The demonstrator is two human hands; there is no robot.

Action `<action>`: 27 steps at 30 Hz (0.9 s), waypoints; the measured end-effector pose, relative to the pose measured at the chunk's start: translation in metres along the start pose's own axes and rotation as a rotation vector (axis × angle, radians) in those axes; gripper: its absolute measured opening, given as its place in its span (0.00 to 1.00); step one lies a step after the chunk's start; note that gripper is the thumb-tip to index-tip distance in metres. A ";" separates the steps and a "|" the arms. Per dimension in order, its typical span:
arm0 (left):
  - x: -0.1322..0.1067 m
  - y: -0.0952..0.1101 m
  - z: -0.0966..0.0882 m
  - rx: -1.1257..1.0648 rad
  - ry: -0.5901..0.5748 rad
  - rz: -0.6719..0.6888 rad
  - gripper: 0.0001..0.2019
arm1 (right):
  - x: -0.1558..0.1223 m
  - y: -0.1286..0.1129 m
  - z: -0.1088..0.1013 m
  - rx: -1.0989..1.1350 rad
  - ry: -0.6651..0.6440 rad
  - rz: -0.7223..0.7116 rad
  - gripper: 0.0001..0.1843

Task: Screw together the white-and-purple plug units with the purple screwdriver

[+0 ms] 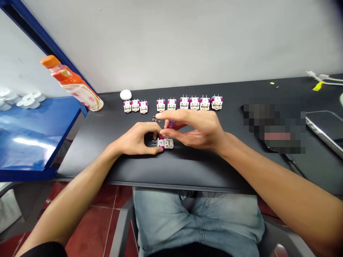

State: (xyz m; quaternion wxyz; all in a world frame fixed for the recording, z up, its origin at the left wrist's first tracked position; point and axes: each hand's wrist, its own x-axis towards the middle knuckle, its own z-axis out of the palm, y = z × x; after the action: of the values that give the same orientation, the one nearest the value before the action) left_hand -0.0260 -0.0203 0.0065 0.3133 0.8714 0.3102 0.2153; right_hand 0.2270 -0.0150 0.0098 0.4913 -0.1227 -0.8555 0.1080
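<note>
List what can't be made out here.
All in the head view:
1. Purple part: mostly covered by fingers of the right hand; its shape is unclear.
2. Plug: its left end is hidden under the left hand.
3. Screws: too small to count.
4. Patch right of the hands: pixelated, so its contents are unknown.
5. Flat device: cut off by the right edge.

purple part (172, 124) half-hidden, blurred patch (274, 128)
</note>
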 end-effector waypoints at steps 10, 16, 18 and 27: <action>0.000 0.000 0.001 -0.039 0.005 -0.006 0.10 | -0.001 0.000 -0.002 0.062 -0.080 0.047 0.29; 0.001 0.001 0.000 -0.035 -0.010 -0.013 0.10 | -0.003 0.003 0.001 0.037 0.008 -0.013 0.26; 0.001 0.001 0.001 -0.040 -0.003 -0.014 0.10 | -0.003 0.003 0.001 0.050 -0.047 0.002 0.29; 0.001 0.000 0.001 -0.042 0.016 0.033 0.09 | -0.001 0.002 0.002 0.040 -0.058 -0.043 0.30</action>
State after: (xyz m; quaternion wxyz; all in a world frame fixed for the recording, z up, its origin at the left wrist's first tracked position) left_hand -0.0247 -0.0200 0.0056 0.3256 0.8678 0.2937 0.2339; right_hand 0.2262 -0.0138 0.0072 0.4708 -0.0915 -0.8695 0.1181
